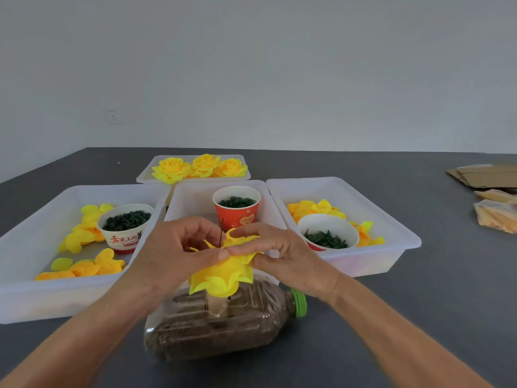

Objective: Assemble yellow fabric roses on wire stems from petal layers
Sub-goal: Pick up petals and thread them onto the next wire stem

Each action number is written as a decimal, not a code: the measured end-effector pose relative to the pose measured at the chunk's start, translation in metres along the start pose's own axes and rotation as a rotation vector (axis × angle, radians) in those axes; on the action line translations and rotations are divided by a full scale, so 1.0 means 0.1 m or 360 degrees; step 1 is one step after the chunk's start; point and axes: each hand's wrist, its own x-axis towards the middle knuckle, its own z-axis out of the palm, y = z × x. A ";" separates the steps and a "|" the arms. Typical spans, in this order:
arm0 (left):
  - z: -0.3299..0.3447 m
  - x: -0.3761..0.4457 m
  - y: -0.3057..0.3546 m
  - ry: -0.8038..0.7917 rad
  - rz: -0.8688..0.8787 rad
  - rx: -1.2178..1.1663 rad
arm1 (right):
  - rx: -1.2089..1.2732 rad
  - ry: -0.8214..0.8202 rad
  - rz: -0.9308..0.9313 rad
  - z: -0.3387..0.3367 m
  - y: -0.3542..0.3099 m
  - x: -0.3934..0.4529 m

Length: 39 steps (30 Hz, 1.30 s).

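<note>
A half-built yellow fabric rose [223, 277] stands upside down over a sand-filled plastic bottle [215, 323] lying on its side. A thin dark wire stem [221, 233] sticks up from the flower's middle. My left hand [179, 247] pinches the petal layers at the wire from the left. From the right, my right hand [279, 253] pinches the top yellow petal layer [240, 236] against the stack. Three finished yellow roses [200, 166] lie in the far white tray [145, 176].
A left tray [36, 217] holds loose yellow petals [84, 233] and a cup of dark green parts [126, 226]. The middle tray [184, 197] holds a red cup [237, 208]; the right tray [391, 225] has petals and a bowl [327, 233]. Cardboard and bags [492, 191] lie far right.
</note>
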 end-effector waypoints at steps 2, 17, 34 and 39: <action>0.02 0.02 0.01 -0.0066 -0.0038 0.0002 | -0.0093 -0.0037 -0.0005 -0.08 -0.03 0.00; 0.01 0.05 0.00 -0.0229 -0.0051 -0.0067 | -0.1516 0.0436 0.1244 -1.58 1.07 0.85; 0.02 0.05 -0.03 -0.0230 0.0020 -0.0021 | -0.1257 0.0350 0.1269 -1.64 1.19 0.75; 0.01 0.04 -0.05 -0.0227 0.0044 0.0000 | -0.1453 0.0348 0.1058 -1.48 1.18 0.95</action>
